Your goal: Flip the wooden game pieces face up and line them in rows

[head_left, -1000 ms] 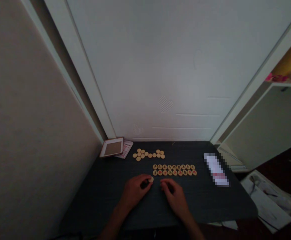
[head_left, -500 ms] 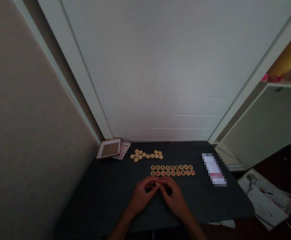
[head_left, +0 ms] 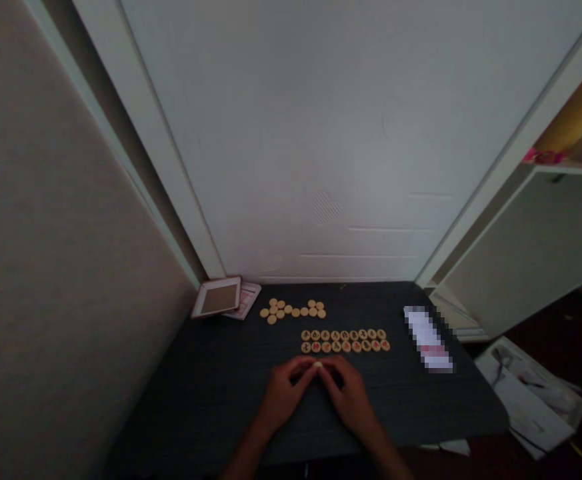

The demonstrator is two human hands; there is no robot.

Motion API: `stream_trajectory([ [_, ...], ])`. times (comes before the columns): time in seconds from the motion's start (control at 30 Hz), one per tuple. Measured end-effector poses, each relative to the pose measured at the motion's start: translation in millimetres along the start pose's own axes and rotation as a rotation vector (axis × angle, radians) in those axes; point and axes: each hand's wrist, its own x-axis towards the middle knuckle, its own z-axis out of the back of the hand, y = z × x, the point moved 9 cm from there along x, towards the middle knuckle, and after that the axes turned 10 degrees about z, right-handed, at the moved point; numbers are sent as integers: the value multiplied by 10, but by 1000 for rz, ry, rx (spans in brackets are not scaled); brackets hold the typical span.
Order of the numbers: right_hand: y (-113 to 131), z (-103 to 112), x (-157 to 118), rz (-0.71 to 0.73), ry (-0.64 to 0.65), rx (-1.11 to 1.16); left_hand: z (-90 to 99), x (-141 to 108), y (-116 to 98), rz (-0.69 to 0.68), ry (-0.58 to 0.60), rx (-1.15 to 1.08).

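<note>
Between the fingertips of my left hand [head_left: 287, 392] and my right hand [head_left: 347, 390] is a small pale round piece [head_left: 318, 365], pinched by both hands just in front of the rows. Two straight rows of round wooden pieces with characters lie face up beyond my hands; the back row [head_left: 345, 335] shows dark marks, the front row [head_left: 346, 347] mixes red and dark ones. Farther back, a loose cluster of plain pale discs [head_left: 281, 314] shows no marks.
On the dark table [head_left: 205, 400], a white-framed tablet-like item [head_left: 219, 300] lies over a patterned sheet at the back left. A blurred-out bright phone-like object [head_left: 428, 339] is at the right. A white door stands behind; a white box [head_left: 535, 393] sits beyond the right edge.
Both hands have shifted very slightly toward me, and the fingertips no longer overlap the front row. The held piece has turned a little between the fingers.
</note>
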Motion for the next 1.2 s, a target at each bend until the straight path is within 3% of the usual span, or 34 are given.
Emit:
stream_trajectory([
  [0.7,12,18,14,-96,-60,104,-41,-13,-58,-11,40,22],
  [1.2,-127,50,-24,-108,-91,107,-65,-26,-69,33,80,36],
])
